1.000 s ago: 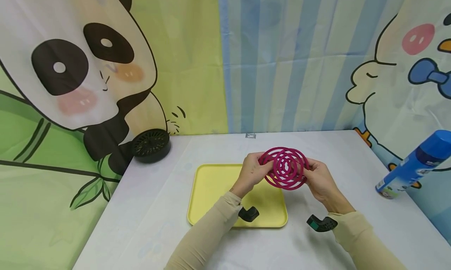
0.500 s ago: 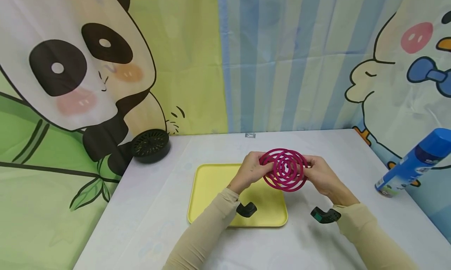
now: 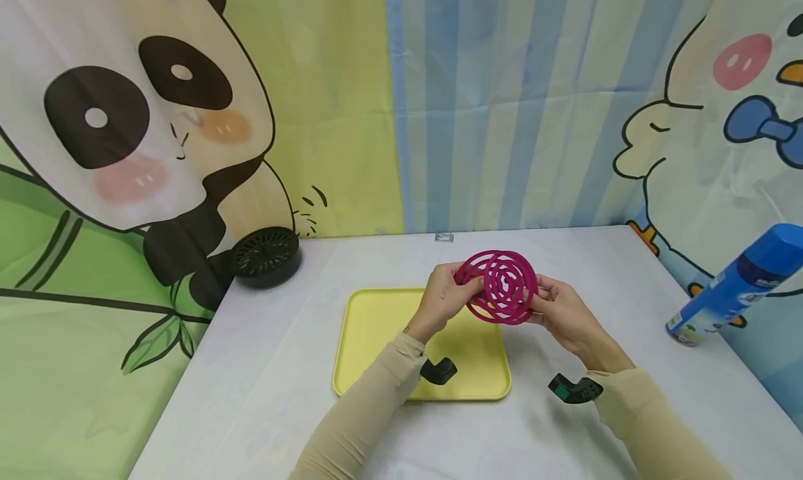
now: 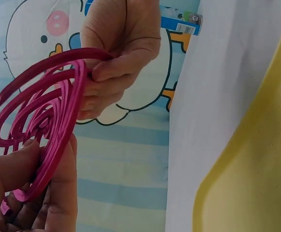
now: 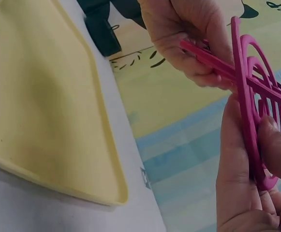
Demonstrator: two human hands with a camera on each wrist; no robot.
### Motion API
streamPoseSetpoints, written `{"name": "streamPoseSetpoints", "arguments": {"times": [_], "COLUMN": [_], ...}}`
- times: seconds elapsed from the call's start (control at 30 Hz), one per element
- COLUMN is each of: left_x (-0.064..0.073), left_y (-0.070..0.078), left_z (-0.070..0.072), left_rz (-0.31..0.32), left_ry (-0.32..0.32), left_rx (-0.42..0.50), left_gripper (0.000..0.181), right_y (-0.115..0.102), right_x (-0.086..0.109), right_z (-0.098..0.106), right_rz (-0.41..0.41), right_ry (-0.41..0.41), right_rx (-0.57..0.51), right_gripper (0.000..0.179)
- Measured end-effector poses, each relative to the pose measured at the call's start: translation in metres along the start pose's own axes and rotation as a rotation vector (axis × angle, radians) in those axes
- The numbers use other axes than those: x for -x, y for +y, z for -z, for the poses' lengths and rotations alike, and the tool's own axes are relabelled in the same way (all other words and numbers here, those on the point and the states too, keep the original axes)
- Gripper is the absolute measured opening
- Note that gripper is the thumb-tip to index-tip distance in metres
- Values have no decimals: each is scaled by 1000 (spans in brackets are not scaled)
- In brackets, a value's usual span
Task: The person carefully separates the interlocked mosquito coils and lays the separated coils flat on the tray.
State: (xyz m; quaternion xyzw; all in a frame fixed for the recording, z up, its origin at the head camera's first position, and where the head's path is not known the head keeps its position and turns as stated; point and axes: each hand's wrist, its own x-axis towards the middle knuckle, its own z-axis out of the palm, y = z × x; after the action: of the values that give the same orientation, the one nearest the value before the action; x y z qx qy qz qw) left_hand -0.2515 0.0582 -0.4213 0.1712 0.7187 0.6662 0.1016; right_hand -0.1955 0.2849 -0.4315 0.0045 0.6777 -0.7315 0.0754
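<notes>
A pair of magenta mosquito coils (image 3: 505,285), thin spirals laced through each other, is held up over the right side of the yellow tray. My left hand (image 3: 442,299) pinches their left edge, thumb on the near face. On the opposite edge, my right hand (image 3: 567,320) pinches with thumb and fingers. In the left wrist view the coils (image 4: 65,137) fan out at an angle to each other. The right wrist view shows one coil (image 5: 244,96) crossing the other, with my right thumb on its face. Some fingers are hidden behind the spirals.
The yellow tray (image 3: 376,341) lies on the white table (image 3: 251,396). A black round slotted holder (image 3: 266,257) stands at the back left corner. At the right edge stands a blue spray can (image 3: 734,285). A printed cloth (image 3: 464,104) hangs behind the table.
Both hands have raised the coils slightly and shifted them a little left. The two spirals now sit more offset and tilted against each other, and my right fingers have changed their grip.
</notes>
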Motion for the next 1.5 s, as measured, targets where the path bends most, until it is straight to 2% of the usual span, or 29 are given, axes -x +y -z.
{"name": "streamPoseSetpoints", "arguments": {"times": [0.07,0.23,0.4,0.63,1.03,1.2,1.37,1.5], "left_x": [0,-1,-1,2,4,5,5,5], "left_y": [1,3,4,5,4,4,5,5], "left_z": [1,3,5,5,7,8,10,11], "left_rz": [-9,-19,2,-1,26,32,28,20], "left_ry": [-8,-30,-54,-93,-143,-146,-155,-121], "left_rx": [-9,-61,-74,-79,-120,-128,-137,-126], "left_gripper": [20,20,18,17,16,15,16,18], "right_y": [-1,-8,-13,-20,-28,-26,-20,-17], "right_x": [1,-1,-4,-7,-12,-14,-14,-14], "right_z": [1,6,13,20,28,26,21,16], "right_rz": [13,10,-5,-26,-93,-73,-9,40], "right_ry": [-2,-10,-23,-88,-189,-195,-151,-71], "right_rx": [21,163,268,334,393,358,335,333], "right_gripper": [41,55,55,56,53,49,47,42]}}
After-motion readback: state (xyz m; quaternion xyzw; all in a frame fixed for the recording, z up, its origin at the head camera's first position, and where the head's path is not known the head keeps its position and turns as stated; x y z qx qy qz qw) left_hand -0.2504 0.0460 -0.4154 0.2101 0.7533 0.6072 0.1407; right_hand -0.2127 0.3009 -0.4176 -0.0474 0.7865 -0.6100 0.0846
